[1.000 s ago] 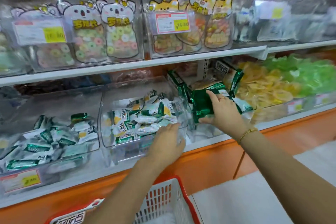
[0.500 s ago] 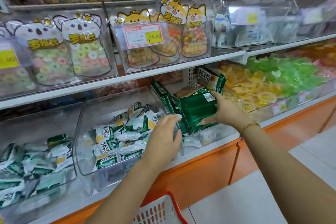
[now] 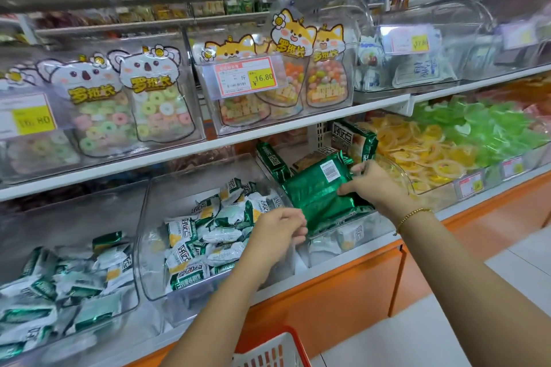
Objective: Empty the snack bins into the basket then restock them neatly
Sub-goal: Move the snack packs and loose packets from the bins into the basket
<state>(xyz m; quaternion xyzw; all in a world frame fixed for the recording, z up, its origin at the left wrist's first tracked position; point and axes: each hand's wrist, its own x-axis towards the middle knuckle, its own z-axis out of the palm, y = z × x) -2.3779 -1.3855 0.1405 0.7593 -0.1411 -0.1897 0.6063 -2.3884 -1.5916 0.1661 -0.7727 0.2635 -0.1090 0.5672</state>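
At the far left of my feed, a clear bin (image 3: 74,217) on the lower shelf holds a heap of small green-and-white snack packets (image 3: 59,292). Beside it, a second clear bin (image 3: 179,188) is loaded with the same packets. Above them, koala-shaped candy bags (image 3: 149,92) stand on the upper shelf, with a price tag (image 3: 247,76) reading 16.80 further right.

My left hand (image 3: 277,229) sits at the second bin's right rim. Its fingers are curled against the lower left corner of the green foil packs (image 3: 316,191) — I cannot tell whether they pinch the foil or only touch it. Those packs are tilted, back side facing me, over the third bin (image 3: 351,235). My right hand (image 3: 372,185) grips them from the right, thumb on the face and fingers wrapped over the top edge, with a gold bracelet (image 3: 414,214) on the wrist.

More green packs (image 3: 354,140) stand upright behind. Further right lie yellow jelly rings (image 3: 417,152), then green jellies (image 3: 477,128). The basket (image 3: 269,351) — white lattice, red rim — shows at the bottom edge, below my left forearm.
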